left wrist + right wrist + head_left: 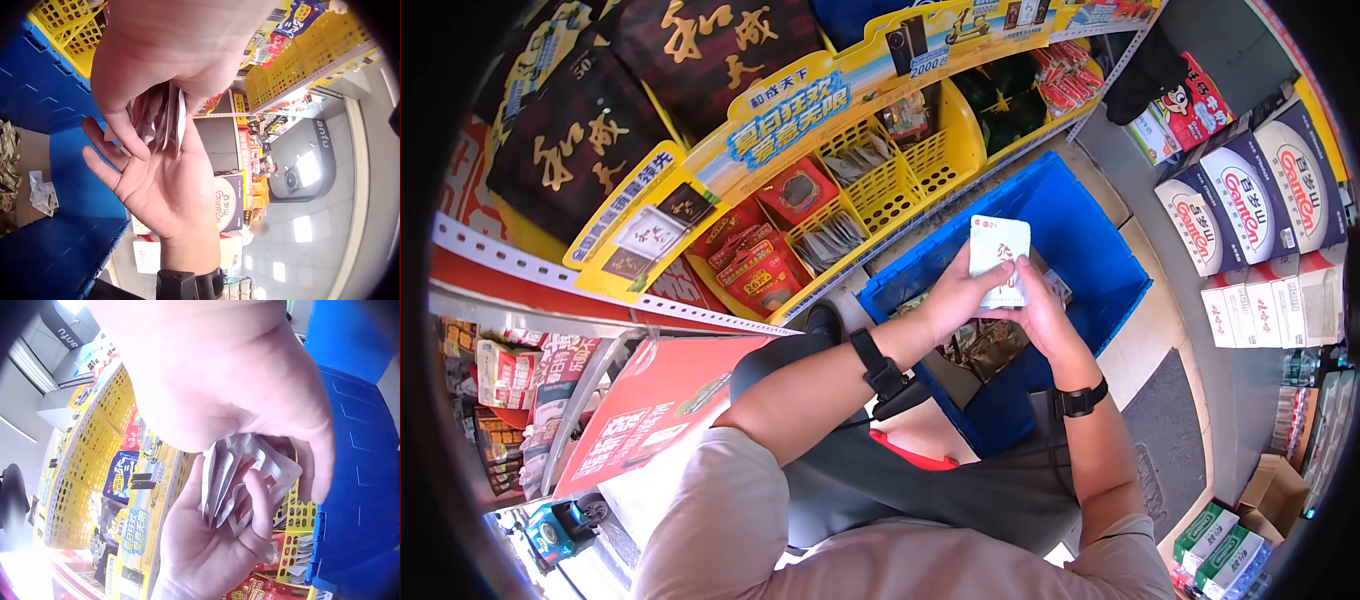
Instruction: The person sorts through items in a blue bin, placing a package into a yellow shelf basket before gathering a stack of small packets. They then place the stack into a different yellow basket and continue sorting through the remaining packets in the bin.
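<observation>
Both hands hold a small stack of white flat packets [1000, 250] with red lettering, over the blue crate. The left hand [955, 298] grips the stack from the left, its thumb lying across the front packet. From the other side the right hand [1040, 312] grips the lower part. In the left wrist view the packets [167, 122] stand on edge between the left hand [169, 56] and the right palm [169, 187]. In the right wrist view the silvery packets [244, 481] fan apart slightly, with a curled finger of the left hand [206, 550] against them.
Below the hands, the blue crate [1115, 270] contains gold-brown packets [990, 350]. A yellow shelf basket [955, 130] with red and silver packets runs along its far side. Stacked drink cartons [1240, 200] stand right; an open cardboard box [1272, 490] is at lower right.
</observation>
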Demonstrator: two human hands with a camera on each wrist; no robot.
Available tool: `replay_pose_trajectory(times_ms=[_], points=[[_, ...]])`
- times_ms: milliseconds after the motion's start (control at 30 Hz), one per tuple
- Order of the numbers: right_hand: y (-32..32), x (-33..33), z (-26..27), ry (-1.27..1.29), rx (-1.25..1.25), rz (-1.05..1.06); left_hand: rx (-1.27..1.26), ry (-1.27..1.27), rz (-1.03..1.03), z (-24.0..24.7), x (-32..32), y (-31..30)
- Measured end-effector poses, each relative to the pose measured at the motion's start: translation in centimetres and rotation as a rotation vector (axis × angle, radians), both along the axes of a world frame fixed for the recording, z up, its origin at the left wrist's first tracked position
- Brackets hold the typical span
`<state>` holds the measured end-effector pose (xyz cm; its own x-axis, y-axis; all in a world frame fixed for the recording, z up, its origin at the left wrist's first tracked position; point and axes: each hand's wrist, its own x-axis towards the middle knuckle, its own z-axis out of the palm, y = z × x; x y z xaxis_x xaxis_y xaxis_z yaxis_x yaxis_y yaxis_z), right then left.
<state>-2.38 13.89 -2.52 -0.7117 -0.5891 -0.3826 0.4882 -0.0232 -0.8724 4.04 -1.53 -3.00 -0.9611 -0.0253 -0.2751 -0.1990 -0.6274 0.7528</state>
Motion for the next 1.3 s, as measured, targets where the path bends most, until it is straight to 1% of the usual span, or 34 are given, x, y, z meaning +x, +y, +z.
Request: replay_pose_trajectory(times_ms=[67, 167, 267, 300, 367, 433, 467, 500, 600, 667, 733, 767, 800, 867, 900, 1000, 1033, 1100, 1133, 1167, 1200, 1233, 1267, 1300], points=[[0.1, 0.6, 0.7, -0.123, 0.038, 0.131, 0.011, -0.028, 0.006, -0.1, 0.6, 0.1], [0.3, 1.5, -0.9, 0.106, 0.097, 0.157, -0.050, -0.108, -0.001, 2.1, 2.1, -0.1], [0.1, 3.2, 0.4, 0.104, 0.103, 0.157, -0.191, -0.156, -0.058, 2.0, 2.8, -0.8], [0.4, 3.2, -0.1, 0.112, 0.105, 0.197, -0.251, -0.193, -0.088, 1.0, 2.9, -1.1], [1.2, 2.6, -1.5, 0.131, 0.109, 0.278, -0.338, -0.240, -0.146, 0.6, 3.0, -1.8], [0.8, 3.6, 0.6, 0.160, 0.069, 0.274, -0.393, -0.266, -0.206, 0.9, 3.3, -2.3], [0.6, 4.0, 1.8, 0.174, 0.047, 0.271, -0.359, -0.256, -0.205, 1.2, 3.7, -2.2], [0.3, 4.2, 2.2, 0.123, 0.029, 0.239, -0.327, -0.248, -0.205, 1.7, 4.1, -2.0], [0.0, 4.4, 1.9, 0.061, 0.000, 0.225, -0.181, -0.221, -0.220, 3.0, 4.6, -1.9], [-0.5, 4.6, 1.8, 0.133, 0.012, 0.174, -0.114, -0.210, -0.237, 3.3, 4.5, -2.1], [-0.9, 4.6, 2.5, 0.178, 0.054, 0.175, -0.085, -0.149, -0.214, 3.3, 4.6, -2.2], [-1.1, 4.5, 2.0, 0.274, -0.026, 0.141, -0.085, -0.136, -0.255, 3.4, 4.4, -2.6], [-1.0, 4.1, 1.5, 0.304, 0.050, 0.180, -0.084, -0.124, -0.299, 3.5, 4.3, -2.9], [-0.2, 3.4, 0.7, 0.365, 0.206, 0.254, -0.194, -0.135, -0.233, 3.5, 4.5, -2.6], [-0.2, 4.0, 1.3, 0.471, 0.260, 0.183, -0.249, -0.136, -0.198, 3.7, 4.5, -2.4], [0.5, 4.8, -1.0, 0.704, 0.372, 0.097, -0.151, -0.128, -0.086, 4.2, 5.2, -0.3], [0.5, 4.9, -1.4, 0.843, 0.413, 0.065, -0.144, -0.049, 0.025, 2.7, 4.9, 0.8], [0.6, 5.1, -2.0, 0.931, 0.537, 0.082, -0.229, 0.055, 0.189, 1.3, 4.9, 2.7], [0.0, 5.5, -0.9, 0.977, 0.598, 0.086, -0.275, 0.113, 0.268, 1.4, 4.7, 3.3], [0.1, 6.0, 0.5, 0.925, 0.559, 0.047, -0.296, 0.095, 0.291, 1.5, 4.6, 3.4], [0.1, 6.2, 1.7, 0.901, 0.582, 0.063, -0.283, 0.056, 0.308, 1.4, 4.4, 3.3], [0.1, 6.3, 2.5, 0.877, 0.602, 0.078, -0.343, 0.053, 0.326, 1.7, 4.4, 3.3], [0.1, 6.2, 2.8, 0.851, 0.621, 0.092, -0.405, 0.051, 0.341, 2.0, 4.3, 3.3], [0.1, 6.0, 2.8, 0.874, 0.616, 0.096, -0.398, 0.074, 0.361, 1.7, 4.1, 3.2]])
